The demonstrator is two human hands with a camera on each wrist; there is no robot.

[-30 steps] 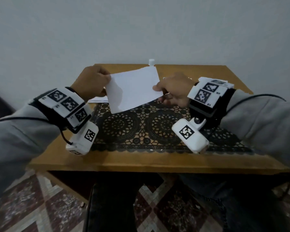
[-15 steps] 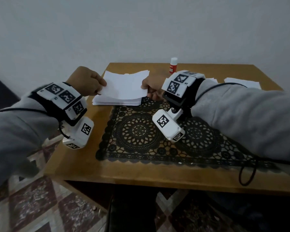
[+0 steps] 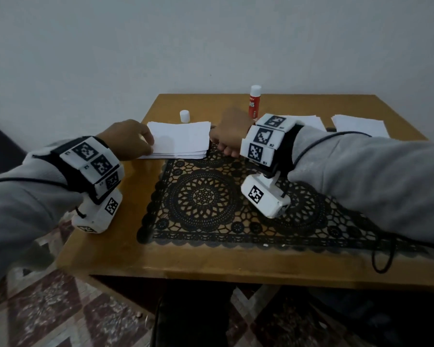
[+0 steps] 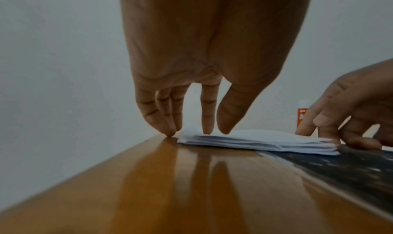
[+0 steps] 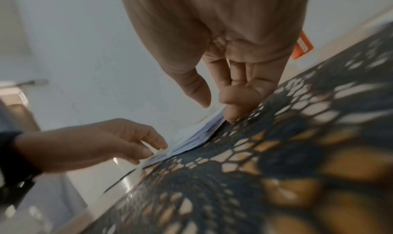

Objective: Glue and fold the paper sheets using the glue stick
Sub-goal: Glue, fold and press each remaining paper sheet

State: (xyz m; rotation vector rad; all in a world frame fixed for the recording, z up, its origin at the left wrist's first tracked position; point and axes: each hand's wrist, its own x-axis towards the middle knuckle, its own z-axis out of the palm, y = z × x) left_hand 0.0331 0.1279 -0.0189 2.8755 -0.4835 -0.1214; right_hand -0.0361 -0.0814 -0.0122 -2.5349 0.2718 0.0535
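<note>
A stack of folded white paper sheets point(image 3: 178, 140) lies at the table's back left, its near edge on the lace mat. My left hand point(image 3: 149, 144) touches the stack's left end. In the left wrist view its straight fingers point(image 4: 207, 120) come down onto the top sheet point(image 4: 255, 136) and the tabletop. My right hand point(image 3: 214, 139) is at the stack's right end, its fingertips point(image 5: 230, 115) against the edge of the sheets point(image 5: 197, 136), thumb apart. The red and white glue stick point(image 3: 253, 103) stands uncapped behind my right hand. Its white cap point(image 3: 184, 115) stands behind the stack.
A black lace mat point(image 3: 203, 196) covers the middle of the wooden table point(image 3: 161, 259). Loose white sheets point(image 3: 360, 125) lie at the back right, more point(image 3: 308, 119) behind my right wrist. A wall rises close behind the table. A cable point(image 3: 383, 256) hangs over the front right edge.
Both hands carried the folded sheet from mid-air to the left and down onto the stack. The pinches have opened, and the fingers now rest at the stack's ends.
</note>
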